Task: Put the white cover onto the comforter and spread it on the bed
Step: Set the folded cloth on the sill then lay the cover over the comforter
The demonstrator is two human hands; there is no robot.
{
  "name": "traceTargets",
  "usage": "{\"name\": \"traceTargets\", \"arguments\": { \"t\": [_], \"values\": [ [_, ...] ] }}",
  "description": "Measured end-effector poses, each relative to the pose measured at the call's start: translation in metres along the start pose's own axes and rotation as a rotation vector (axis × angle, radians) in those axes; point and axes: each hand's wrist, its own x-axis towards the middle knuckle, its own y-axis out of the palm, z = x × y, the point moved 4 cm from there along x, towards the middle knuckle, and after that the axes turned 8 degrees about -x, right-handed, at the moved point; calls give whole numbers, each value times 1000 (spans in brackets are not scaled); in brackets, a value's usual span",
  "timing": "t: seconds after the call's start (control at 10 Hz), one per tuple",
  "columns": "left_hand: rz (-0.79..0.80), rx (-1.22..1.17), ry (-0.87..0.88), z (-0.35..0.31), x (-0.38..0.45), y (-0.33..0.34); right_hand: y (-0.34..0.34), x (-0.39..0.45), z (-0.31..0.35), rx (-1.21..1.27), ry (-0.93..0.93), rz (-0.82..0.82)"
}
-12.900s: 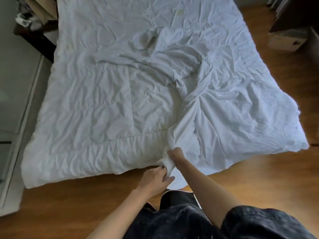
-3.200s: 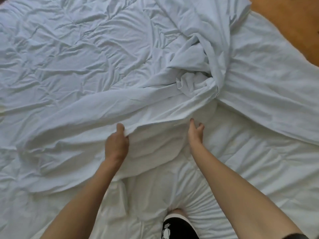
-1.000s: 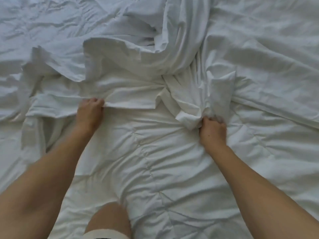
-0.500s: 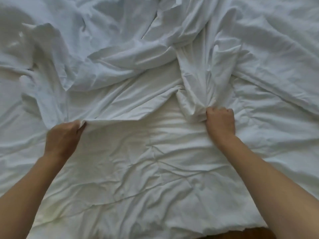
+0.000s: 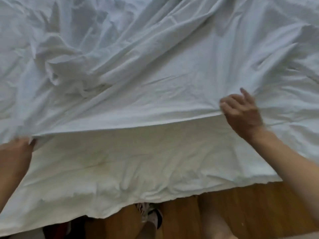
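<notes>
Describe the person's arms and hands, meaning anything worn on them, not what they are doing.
Both forearms are bare with no sleeves in view. The right hand shows no glove or watch; a pale spot on one finger may be a ring, but blur prevents certainty. The left hand sits partly out of frame and also shows no glove.

Domestic bedroom, white wrinkled bedding point(image 5: 155, 57) filling upper and centre frame, quilted comforter point(image 5: 138, 161) hanging over the near edge, warm wood plank floor point(image 5: 241, 209) along lower frame, worn sneaker point(image 5: 151, 216) at lower centre.
</notes>
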Motion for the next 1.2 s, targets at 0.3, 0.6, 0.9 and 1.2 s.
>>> {"name": "traceTargets", "arguments": {
  "t": [0.3,0.6,0.9,1.2],
  "values": [
    [-190,76,564,-424,-43,78,54,-6,84,213,-42,481],
    [-85,67,600,-626,-14,143,57,-73,-45,212,223,289],
    [-329,-92,820,-695,15,149,81,-134,-277,-227,706,516],
    [-439,-159,489,-663,13,110,79,-137,-321,-91,590,513]
  ]
}}
